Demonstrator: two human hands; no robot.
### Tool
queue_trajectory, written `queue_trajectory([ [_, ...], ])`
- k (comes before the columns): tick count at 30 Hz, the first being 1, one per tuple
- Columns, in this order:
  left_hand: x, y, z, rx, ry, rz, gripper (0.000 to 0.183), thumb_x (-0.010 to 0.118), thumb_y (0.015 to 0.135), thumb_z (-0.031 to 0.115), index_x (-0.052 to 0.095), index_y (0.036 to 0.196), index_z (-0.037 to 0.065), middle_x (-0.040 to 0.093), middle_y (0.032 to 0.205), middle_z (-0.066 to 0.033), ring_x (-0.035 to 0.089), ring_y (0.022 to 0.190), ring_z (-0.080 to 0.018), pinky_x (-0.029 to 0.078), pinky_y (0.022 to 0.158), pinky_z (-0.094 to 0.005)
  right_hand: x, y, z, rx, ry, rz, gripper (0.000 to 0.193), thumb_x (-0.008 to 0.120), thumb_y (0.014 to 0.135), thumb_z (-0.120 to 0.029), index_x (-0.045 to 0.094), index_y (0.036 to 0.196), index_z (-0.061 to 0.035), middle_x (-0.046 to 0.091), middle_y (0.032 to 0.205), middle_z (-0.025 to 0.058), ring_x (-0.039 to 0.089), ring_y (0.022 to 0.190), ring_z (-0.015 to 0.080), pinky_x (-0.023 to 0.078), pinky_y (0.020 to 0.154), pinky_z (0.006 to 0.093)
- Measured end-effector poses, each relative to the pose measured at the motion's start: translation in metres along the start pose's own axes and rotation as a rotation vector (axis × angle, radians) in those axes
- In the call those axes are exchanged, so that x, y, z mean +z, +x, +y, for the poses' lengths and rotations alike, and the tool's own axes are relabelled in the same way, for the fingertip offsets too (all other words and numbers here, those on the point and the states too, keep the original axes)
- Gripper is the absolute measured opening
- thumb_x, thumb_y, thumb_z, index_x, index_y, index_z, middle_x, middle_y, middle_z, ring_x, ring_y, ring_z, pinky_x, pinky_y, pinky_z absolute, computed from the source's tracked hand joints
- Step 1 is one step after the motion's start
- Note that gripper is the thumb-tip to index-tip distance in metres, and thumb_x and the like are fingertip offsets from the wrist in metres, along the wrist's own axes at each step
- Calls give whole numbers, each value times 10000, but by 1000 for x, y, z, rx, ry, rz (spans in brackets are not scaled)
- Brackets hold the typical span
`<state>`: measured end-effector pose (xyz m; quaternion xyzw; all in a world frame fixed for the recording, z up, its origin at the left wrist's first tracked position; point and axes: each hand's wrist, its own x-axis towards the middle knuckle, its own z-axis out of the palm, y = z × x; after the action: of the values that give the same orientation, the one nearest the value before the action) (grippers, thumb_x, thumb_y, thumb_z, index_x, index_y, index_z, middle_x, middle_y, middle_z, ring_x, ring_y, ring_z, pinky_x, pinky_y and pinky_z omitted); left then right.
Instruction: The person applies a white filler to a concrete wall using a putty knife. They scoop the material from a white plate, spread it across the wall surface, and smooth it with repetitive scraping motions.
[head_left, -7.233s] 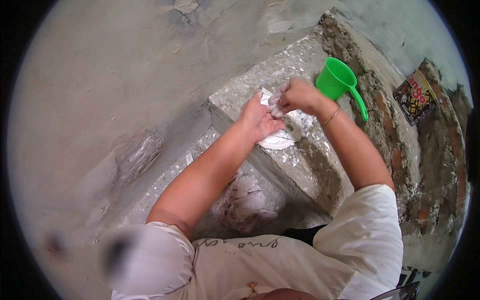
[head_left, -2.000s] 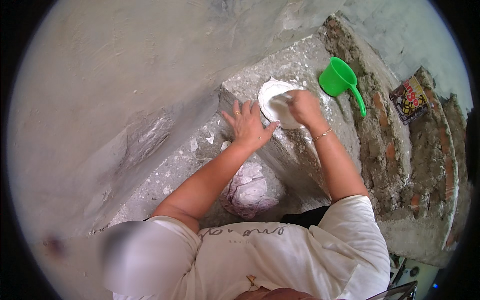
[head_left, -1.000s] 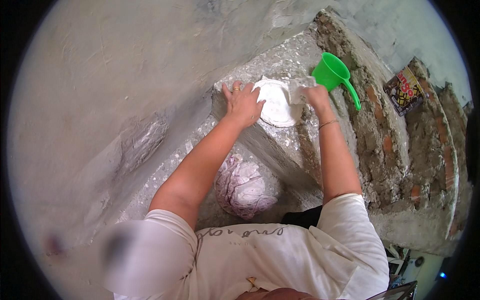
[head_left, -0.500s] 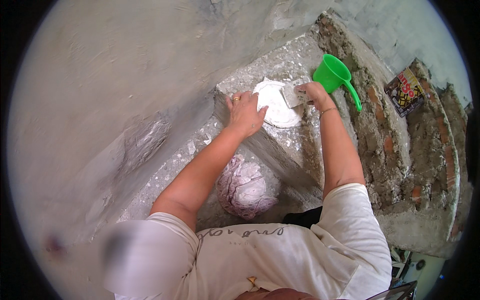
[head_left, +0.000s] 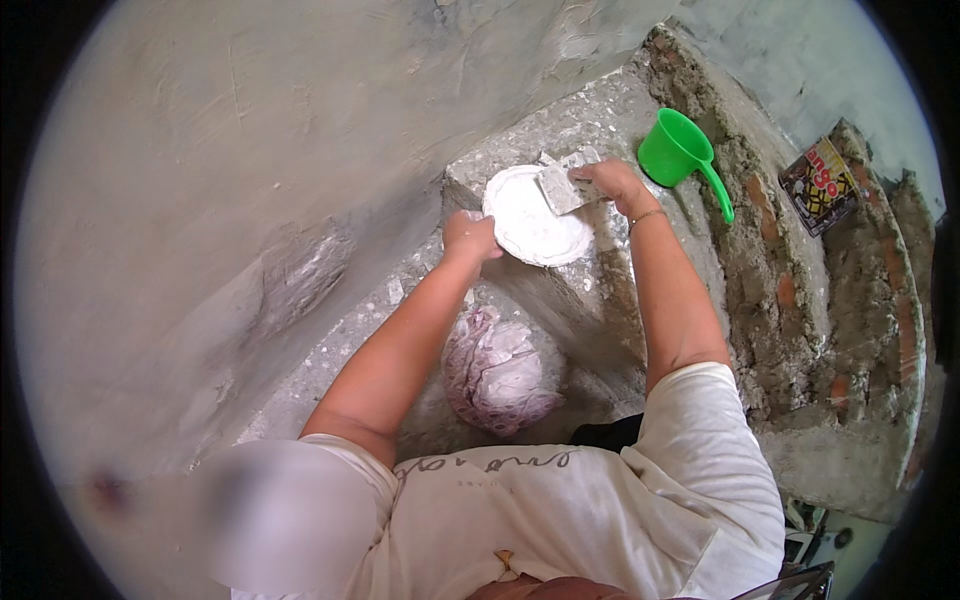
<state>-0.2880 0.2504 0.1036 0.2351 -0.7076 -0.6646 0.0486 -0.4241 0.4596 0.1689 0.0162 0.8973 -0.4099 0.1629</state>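
A round white plate [head_left: 530,238], covered with a white paste or powder, sits on a rough concrete step. My left hand [head_left: 472,236] is closed on the plate's left rim, its thumb over the edge. Between the fingers of my right hand [head_left: 614,184] is a flat, greyish rectangular scraper [head_left: 562,192], coated in white, which overlaps the plate's upper right part. Beyond the plate, whitish scraps [head_left: 578,157] lie on the step. Just right of my right hand stands a green dipper [head_left: 672,150] with a long handle.
A crumpled, pinkish-white patterned plastic bag [head_left: 500,370] rests on the lower step, close to my body. Bare plastered wall [head_left: 230,150] rises at left. Rough steps with exposed brick [head_left: 785,290] descend on the right, holding a dark printed box or can [head_left: 820,186].
My left hand has gone from lying spread over the plate's edge to gripping its rim. The plate has shifted left, and the scraper with my right hand has moved left too.
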Motion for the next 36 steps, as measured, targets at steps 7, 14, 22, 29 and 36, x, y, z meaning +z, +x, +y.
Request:
queue_trajectory([
  [7,-28,-2,-9,-309,-610,-395,226,523,868,5,465,1035,-135,568,949,-230,626,792,-323,591,652,-393,7,-46,-41,-420,-533,247,300,623,717,-185,640,880,68,633,871,251,610,806,377,475,736,420],
  [14,-13,-11,-14,-276,-670,-486,278,548,868,11,469,1075,-158,570,1024,-224,621,895,-320,583,752,-398,18,-52,-33,-278,-847,295,217,567,719,-131,676,868,-17,647,908,213,627,871,361,492,774,421],
  [22,-14,-22,-15,-288,-697,-436,268,564,858,-5,472,1061,-153,565,1014,-221,620,868,-317,589,737,-407,43,-72,-44,-407,-955,225,231,560,707,-153,665,889,-56,645,885,200,619,846,371,493,728,442],
  [29,5,-34,-20,-287,-779,-441,217,585,845,-9,497,1006,-125,573,942,-203,618,799,-320,588,705,-404,32,-45,-41,-294,-887,314,214,563,736,-156,681,891,-67,657,913,185,635,866,346,490,754,429],
  [36,8,-39,-21,-282,-787,-426,235,560,861,-10,488,1052,-128,573,1001,-201,617,872,-317,569,781,-404,55,-100,-31,-466,-892,240,172,560,725,-169,665,812,-64,643,800,191,621,785,368,488,699,447],
])
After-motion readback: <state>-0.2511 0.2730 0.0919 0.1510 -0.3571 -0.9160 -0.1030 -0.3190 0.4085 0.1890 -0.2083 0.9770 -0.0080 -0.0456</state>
